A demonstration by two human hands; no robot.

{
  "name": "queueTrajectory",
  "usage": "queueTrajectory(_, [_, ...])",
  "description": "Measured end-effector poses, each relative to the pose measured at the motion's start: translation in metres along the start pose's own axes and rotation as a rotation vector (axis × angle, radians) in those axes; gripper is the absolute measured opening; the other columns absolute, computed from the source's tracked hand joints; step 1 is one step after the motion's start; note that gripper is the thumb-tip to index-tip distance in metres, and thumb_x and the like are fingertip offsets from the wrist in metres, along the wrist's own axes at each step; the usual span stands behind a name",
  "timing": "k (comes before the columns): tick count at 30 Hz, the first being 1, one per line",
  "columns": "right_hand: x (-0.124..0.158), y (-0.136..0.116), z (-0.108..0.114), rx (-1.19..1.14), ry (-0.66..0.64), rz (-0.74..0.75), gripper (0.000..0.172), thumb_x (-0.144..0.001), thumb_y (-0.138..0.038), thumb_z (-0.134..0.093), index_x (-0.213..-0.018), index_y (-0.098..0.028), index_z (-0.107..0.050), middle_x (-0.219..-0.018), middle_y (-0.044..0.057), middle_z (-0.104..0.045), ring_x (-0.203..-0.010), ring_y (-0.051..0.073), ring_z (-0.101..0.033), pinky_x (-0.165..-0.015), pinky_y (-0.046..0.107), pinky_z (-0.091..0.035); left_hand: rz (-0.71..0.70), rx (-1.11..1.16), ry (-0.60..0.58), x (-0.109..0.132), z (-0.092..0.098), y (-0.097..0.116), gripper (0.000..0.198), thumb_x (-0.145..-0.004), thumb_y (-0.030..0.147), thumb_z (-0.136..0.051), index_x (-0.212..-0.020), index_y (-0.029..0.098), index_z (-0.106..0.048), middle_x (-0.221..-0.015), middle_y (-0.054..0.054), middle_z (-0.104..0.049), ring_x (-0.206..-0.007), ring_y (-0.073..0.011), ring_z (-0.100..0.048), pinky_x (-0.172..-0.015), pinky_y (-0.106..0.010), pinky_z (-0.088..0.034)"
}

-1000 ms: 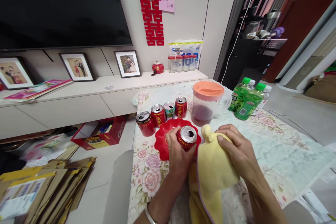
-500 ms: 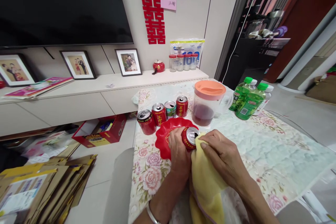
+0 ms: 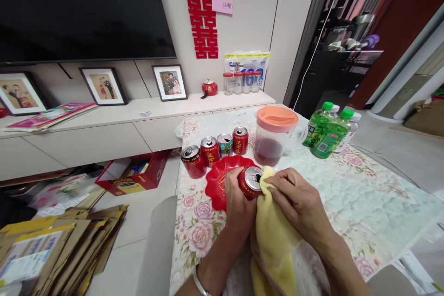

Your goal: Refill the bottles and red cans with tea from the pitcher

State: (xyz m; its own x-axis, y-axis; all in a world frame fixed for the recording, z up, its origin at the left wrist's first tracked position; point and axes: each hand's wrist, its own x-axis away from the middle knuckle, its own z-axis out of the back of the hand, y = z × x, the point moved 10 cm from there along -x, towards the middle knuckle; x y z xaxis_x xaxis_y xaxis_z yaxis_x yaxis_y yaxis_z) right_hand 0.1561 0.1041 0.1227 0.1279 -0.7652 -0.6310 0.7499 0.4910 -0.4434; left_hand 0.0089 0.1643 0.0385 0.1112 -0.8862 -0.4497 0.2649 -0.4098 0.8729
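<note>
My left hand (image 3: pixel 239 206) is wrapped around an opened red drink can (image 3: pixel 249 185), tilted with its top toward me, over the near edge of a red scalloped plate (image 3: pixel 217 185). Pinched in my right hand (image 3: pixel 298 199) is a yellow cloth (image 3: pixel 275 231), whose bunched upper end touches the can's rim beside the opening. The rest of the cloth hangs down below my hands. Just past the plate stand more opened cans: a dark-topped red can (image 3: pixel 193 162), a red can (image 3: pixel 210 151), a green-and-white can (image 3: pixel 225 145) and another red can (image 3: pixel 240 140).
Behind the plate is a clear pitcher (image 3: pixel 268 148) with an orange lid and dark liquid. Green-capped bottles (image 3: pixel 329 136) stand to the right on the flowered tablecloth (image 3: pixel 201 236). Flattened cardboard (image 3: pixel 69 249) and a red box (image 3: pixel 133 173) lie on the floor at left.
The can in my left hand has turned slightly and shifted a little. My right hand has moved slightly right, with the cloth's end now bunched at the rim's right side.
</note>
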Motion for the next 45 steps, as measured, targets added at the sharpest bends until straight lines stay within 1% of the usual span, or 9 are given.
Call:
queueTrajectory(9, [0.006, 0.034, 0.011, -0.073, 0.21, -0.179, 0.017, -0.1, -0.027, -0.061, -0.106, -0.023, -0.076, -0.101, 0.006, -0.072, -0.095, 0.02, -0.069, -0.083, 0.033, -0.056, 0.131, 0.197, -0.055, -0.001, -0.008, -0.011, 0.068, -0.074, 0.033, -0.084, -0.13, 0.021, -0.047, -0.13, -0.015, -0.064, -0.118, -0.0301, -0.067, -0.099, -0.048, -0.056])
queueTrajectory(12, [0.004, 0.031, -0.003, -0.195, 0.152, -0.169, 0.02, -0.102, -0.03, -0.059, -0.113, -0.024, -0.074, -0.114, 0.006, -0.074, -0.108, 0.02, -0.069, -0.095, 0.034, -0.056, 0.132, 0.24, -0.091, -0.001, -0.01, -0.009, 0.066, -0.075, 0.029, -0.082, -0.131, 0.023, -0.047, -0.129, -0.013, -0.067, -0.115, -0.0286, -0.069, -0.096, -0.044, -0.059])
queueTrajectory(17, [0.002, 0.019, -0.028, -0.244, 0.024, -0.105, 0.043, -0.105, -0.037, -0.053, -0.145, -0.023, -0.057, -0.144, 0.007, -0.062, -0.135, 0.021, -0.056, -0.114, 0.036, -0.046, 0.169, 0.365, -0.156, 0.0, -0.014, -0.007, 0.069, -0.076, 0.027, -0.081, -0.134, 0.025, -0.044, -0.129, -0.012, -0.069, -0.115, -0.0271, -0.071, -0.094, -0.041, -0.061])
queueTrajectory(22, [0.003, 0.035, -0.028, -0.352, 0.01, -0.202, 0.04, -0.106, -0.041, -0.05, -0.139, -0.024, -0.064, -0.14, 0.006, -0.065, -0.13, 0.02, -0.06, -0.113, 0.032, -0.046, 0.193, 0.454, -0.214, 0.002, -0.021, -0.004, 0.074, -0.072, 0.022, -0.085, -0.134, 0.026, -0.045, -0.136, -0.012, -0.064, -0.122, -0.0285, -0.066, -0.105, -0.044, -0.056])
queueTrajectory(27, [0.008, 0.057, -0.033, -0.507, 0.001, -0.361, 0.038, -0.106, -0.046, -0.05, -0.128, -0.025, -0.072, -0.134, 0.005, -0.068, -0.124, 0.021, -0.063, -0.108, 0.031, -0.047, 0.189, 0.656, -0.391, 0.008, -0.031, 0.012, 0.076, -0.075, 0.021, -0.084, -0.138, 0.025, -0.041, -0.138, -0.012, -0.062, -0.128, -0.0305, -0.062, -0.113, -0.046, -0.049])
queueTrajectory(30, [0.012, 0.068, -0.038, -0.493, -0.001, -0.424, 0.041, -0.104, -0.05, -0.051, -0.124, -0.023, -0.074, -0.131, 0.007, -0.069, -0.12, 0.023, -0.064, -0.105, 0.034, -0.048, 0.289, 0.75, -0.461, 0.013, -0.037, 0.011, 0.071, -0.079, 0.026, -0.081, -0.137, 0.025, -0.041, -0.135, -0.011, -0.063, -0.128, -0.0308, -0.062, -0.111, -0.047, -0.05])
queueTrajectory(34, [0.016, 0.076, -0.045, -0.414, -0.021, -0.471, 0.043, -0.104, -0.051, -0.049, -0.125, -0.022, -0.074, -0.126, 0.008, -0.072, -0.113, 0.024, -0.067, -0.102, 0.037, -0.05, 0.429, 0.83, -0.436, 0.014, -0.039, 0.004, 0.072, -0.079, 0.035, -0.082, -0.136, 0.026, -0.04, -0.135, -0.011, -0.064, -0.126, -0.0308, -0.063, -0.109, -0.047, -0.051])
queueTrajectory(40, [0.015, 0.067, -0.044, -0.345, 0.012, -0.446, 0.041, -0.104, -0.047, -0.048, -0.124, -0.022, -0.074, -0.125, 0.009, -0.071, -0.114, 0.025, -0.065, -0.102, 0.039, -0.049, 0.358, 0.714, -0.358, 0.003, -0.029, 0.003, 0.072, -0.08, 0.045, -0.082, -0.135, 0.024, -0.04, -0.136, -0.012, -0.063, -0.126, -0.0315, -0.063, -0.112, -0.048, -0.049])
queueTrajectory(45, [0.009, 0.033, -0.027, -0.197, 0.091, -0.262, 0.032, -0.106, -0.035, -0.049, -0.128, -0.023, -0.068, -0.126, 0.006, -0.07, -0.114, 0.02, -0.065, -0.1, 0.033, -0.05, 0.353, 0.693, -0.365, 0.005, -0.032, -0.007, 0.082, -0.082, 0.049, -0.08, -0.144, 0.026, -0.032, -0.149, -0.015, -0.055, -0.14, -0.0358, -0.054, -0.117, -0.052, -0.043])
